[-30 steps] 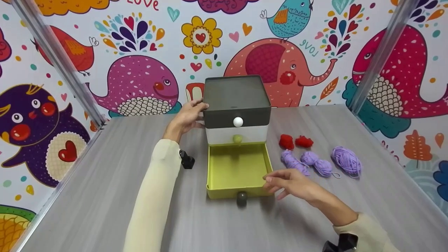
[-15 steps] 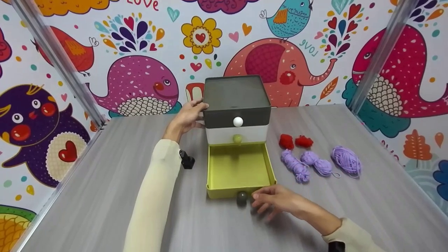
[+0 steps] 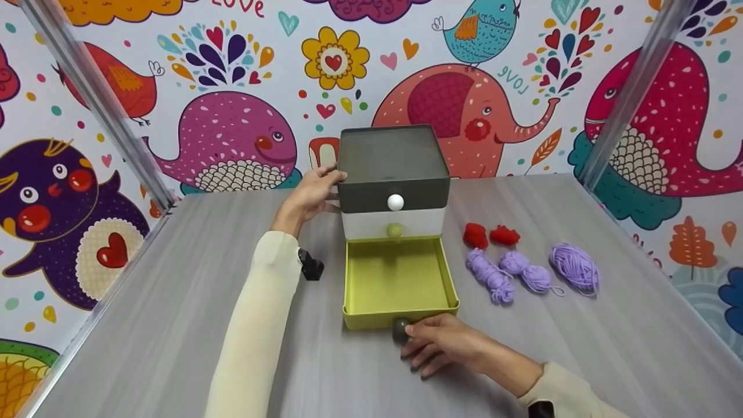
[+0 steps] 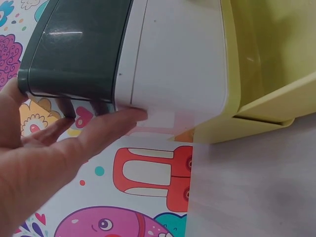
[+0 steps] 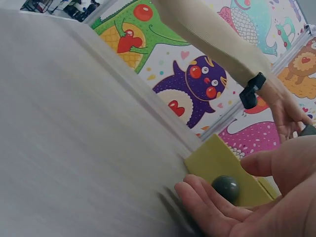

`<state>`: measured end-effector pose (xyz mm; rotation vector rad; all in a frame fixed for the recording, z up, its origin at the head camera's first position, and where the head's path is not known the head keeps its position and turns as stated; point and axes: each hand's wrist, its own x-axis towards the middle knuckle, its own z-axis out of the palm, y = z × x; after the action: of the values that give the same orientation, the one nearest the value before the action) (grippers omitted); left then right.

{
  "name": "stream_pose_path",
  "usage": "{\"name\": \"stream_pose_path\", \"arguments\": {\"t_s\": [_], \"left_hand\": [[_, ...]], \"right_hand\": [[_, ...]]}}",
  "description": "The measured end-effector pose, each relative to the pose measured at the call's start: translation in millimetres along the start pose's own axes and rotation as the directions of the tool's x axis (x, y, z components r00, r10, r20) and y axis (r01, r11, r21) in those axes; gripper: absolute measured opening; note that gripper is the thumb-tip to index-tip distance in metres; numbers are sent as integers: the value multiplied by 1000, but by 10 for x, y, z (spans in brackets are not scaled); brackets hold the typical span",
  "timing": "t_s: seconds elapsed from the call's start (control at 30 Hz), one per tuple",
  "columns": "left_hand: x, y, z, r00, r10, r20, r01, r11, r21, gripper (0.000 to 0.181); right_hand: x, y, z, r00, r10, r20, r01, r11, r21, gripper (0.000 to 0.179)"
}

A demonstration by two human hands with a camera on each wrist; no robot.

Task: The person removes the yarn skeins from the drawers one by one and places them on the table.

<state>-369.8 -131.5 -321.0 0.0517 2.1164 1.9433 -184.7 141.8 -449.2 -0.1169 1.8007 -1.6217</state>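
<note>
A small drawer unit has a dark grey top section (image 3: 395, 154), a white middle drawer (image 3: 426, 222) and a yellow-green bottom drawer (image 3: 395, 284), which is pulled out with nothing inside. My left hand (image 3: 313, 191) rests against the unit's left side, its fingers spread along the grey and white sections. At the bottom drawer's front, my right hand (image 3: 450, 342) has its fingertips right at the dark round knob (image 3: 400, 331). In the right wrist view this knob (image 5: 225, 188) shows between the thumb and the loosely extended fingers.
Right of the unit lie two red yarn bundles (image 3: 504, 235), a twisted purple yarn skein (image 3: 490, 276), a double purple yarn bundle (image 3: 525, 271) and a larger purple yarn ball (image 3: 574, 268). A cartoon-printed wall (image 3: 255, 58) stands behind the grey table (image 3: 191, 302).
My right hand has moved left and down from the drawer's right front corner to its knob, uncovering the twisted purple skein. The left hand and drawer unit have stayed put.
</note>
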Motion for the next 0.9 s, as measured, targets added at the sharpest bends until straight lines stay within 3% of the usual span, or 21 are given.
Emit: {"name": "stream_pose_path", "arguments": {"t_s": [0.33,0.9], "left_hand": [[-3,1,-4,1000,-1,-4,1,1000,7,65],[-10,7,1,1000,1,3,-1,1000,2,66]], "right_hand": [[91,26,126,1000,18,-21,-17,997,79,49],[165,35,148,998,-7,-59,12,997,82,45]]}}
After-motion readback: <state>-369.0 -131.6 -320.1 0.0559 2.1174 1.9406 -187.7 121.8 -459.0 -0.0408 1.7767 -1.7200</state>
